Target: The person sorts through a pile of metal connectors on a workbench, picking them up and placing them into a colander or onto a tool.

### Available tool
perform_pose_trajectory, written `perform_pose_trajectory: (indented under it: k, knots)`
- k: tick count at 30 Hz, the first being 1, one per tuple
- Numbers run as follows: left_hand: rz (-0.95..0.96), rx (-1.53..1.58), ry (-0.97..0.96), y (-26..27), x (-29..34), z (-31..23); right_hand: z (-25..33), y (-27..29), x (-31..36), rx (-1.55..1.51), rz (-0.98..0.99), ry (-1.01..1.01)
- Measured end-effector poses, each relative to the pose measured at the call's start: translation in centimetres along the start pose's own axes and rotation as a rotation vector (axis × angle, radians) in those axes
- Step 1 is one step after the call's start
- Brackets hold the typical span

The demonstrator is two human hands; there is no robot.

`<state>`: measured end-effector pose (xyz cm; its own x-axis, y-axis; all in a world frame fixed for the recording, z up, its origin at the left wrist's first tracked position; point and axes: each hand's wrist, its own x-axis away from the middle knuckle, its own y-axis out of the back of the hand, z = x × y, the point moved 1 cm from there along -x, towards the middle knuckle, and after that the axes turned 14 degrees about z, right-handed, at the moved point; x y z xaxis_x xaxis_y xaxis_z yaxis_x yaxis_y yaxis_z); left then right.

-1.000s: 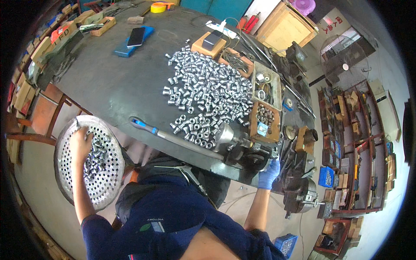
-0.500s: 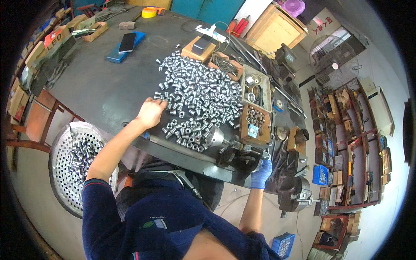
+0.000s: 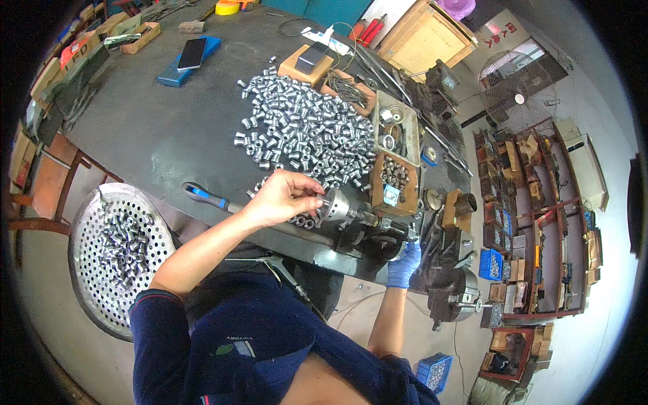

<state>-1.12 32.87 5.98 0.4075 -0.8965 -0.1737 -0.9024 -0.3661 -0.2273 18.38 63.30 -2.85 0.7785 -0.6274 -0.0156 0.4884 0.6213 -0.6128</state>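
My bare left hand is closed in a pinch at the face of a silver chuck. A small shiny metal fitting shows between its thumb and fingers, mostly hidden. The chuck sits on a dark spindle fixture at the bench's front edge. At the fixture's right end, my right hand, in a blue glove, is closed around the end part; its fingers are partly hidden. Behind my left hand spreads a large heap of flared metal fittings, with several more under and beside the wrist.
A perforated metal bowl with fittings stands at left. A tool with a blue-black handle lies by my forearm. Wooden box of small parts, metal tray, phone and vise surround the work; an air gun hangs in front.
My left hand has moved right and nearer, from the heap's left edge to the chuck face. The blue-black tool handle has come into sight. My right hand stays at the fixture's end.
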Motion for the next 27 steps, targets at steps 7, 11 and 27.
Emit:
perform_pose_trajectory:
  k: [7,11,27]
  knots:
    - [-0.003,-0.070,0.002,-0.1,-0.4,0.4,0.4,1.4,1.2,-0.004,0.016,-0.025]
    - [0.021,-0.027,0.045,-0.1,-0.4,0.1,1.6,-0.7,3.1,0.034,-0.002,-0.008]
    - [0.027,0.040,0.015,-0.6,-0.4,0.3,1.4,-0.2,1.9,0.019,-0.066,-0.034]
